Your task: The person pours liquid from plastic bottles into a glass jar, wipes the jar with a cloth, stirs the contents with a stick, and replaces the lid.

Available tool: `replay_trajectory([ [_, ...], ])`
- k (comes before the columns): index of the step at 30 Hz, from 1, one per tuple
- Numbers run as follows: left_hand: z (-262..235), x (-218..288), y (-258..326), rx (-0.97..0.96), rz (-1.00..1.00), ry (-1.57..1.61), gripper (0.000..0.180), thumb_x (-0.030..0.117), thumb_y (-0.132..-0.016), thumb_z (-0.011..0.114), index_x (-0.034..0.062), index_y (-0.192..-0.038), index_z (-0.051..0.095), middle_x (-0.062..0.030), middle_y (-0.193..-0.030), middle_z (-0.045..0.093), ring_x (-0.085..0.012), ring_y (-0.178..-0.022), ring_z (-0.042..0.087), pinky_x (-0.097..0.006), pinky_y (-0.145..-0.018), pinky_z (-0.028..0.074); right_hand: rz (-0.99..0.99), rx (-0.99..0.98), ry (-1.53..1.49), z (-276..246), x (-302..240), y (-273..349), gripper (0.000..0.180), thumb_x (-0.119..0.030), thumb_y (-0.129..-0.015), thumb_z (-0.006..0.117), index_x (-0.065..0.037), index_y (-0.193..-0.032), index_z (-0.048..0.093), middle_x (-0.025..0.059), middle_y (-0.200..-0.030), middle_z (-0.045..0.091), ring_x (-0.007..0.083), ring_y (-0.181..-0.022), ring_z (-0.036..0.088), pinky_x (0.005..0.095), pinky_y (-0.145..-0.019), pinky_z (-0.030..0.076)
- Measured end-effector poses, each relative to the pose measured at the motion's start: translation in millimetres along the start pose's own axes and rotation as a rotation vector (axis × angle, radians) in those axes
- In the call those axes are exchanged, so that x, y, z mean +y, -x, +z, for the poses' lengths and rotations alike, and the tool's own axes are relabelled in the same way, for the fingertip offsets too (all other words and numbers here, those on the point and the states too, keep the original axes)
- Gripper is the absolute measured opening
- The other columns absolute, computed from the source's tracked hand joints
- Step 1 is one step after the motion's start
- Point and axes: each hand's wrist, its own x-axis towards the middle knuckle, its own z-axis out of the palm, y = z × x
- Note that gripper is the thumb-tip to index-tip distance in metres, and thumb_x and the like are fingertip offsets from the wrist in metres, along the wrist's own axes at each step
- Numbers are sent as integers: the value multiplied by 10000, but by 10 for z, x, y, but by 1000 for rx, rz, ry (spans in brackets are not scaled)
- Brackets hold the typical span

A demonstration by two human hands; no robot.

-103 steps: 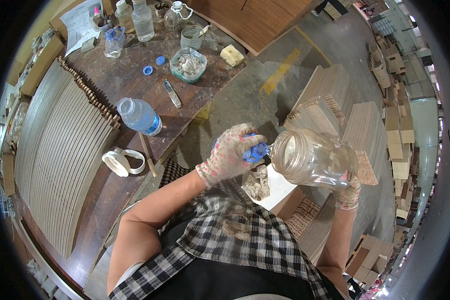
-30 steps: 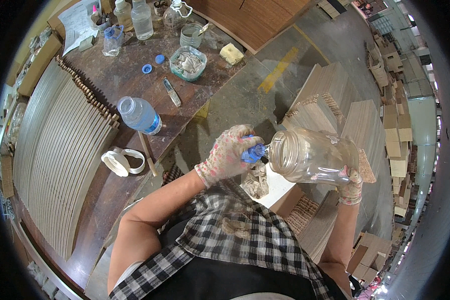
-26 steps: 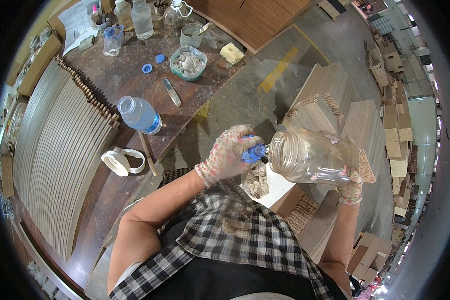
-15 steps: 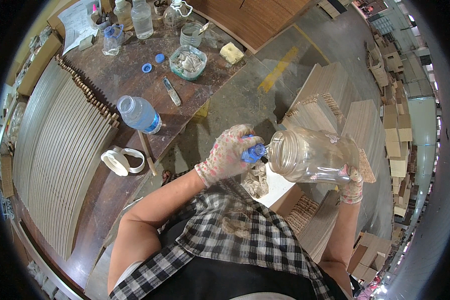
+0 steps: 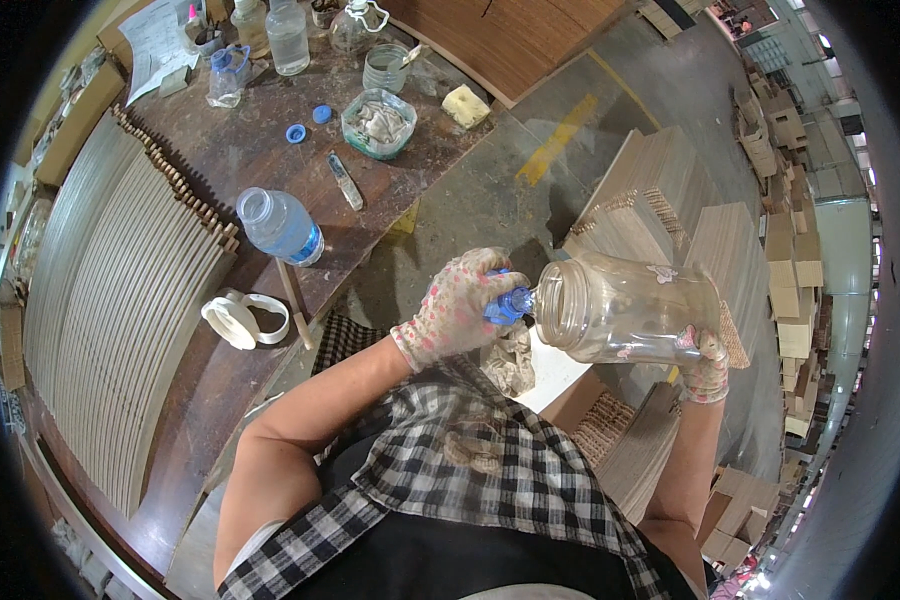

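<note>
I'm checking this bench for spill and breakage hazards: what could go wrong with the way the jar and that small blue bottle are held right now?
1. The large clear jar is tipped on its side in mid-air over the concrete floor, held only at its base by the right hand; a slip could drop it.
2. The left hand presses the small blue bottle to the jar's mouth; any misalignment may spill onto the checked shirt below.

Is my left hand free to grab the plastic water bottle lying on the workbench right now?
Probably not at once: the left hand is closed on a small blue bottle at the mouth of the glass jar. The water bottle lies unobstructed near the bench edge.
</note>
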Motion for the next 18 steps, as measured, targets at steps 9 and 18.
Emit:
replay_trajectory([
  [9,16,-42,15,8,3,15,492,292,-665,843,73,-1077,688,-155,-1091,596,-340,-989,618,-411,-832,509,43,-34,-16,-27,-53,-14,764,-120,-789,750,-43,-1456,386,74,-1327,540,171,-1086,575,289,-904,503],
  [18,2,-44,11,9,20,15,475,288,-658,839,74,-1054,685,-153,-1072,597,-343,-981,618,-412,-825,509,59,-74,4,-35,-58,-87,950,-138,-702,811,-122,-1512,314,82,-1417,473,211,-1194,540,349,-980,492],
])
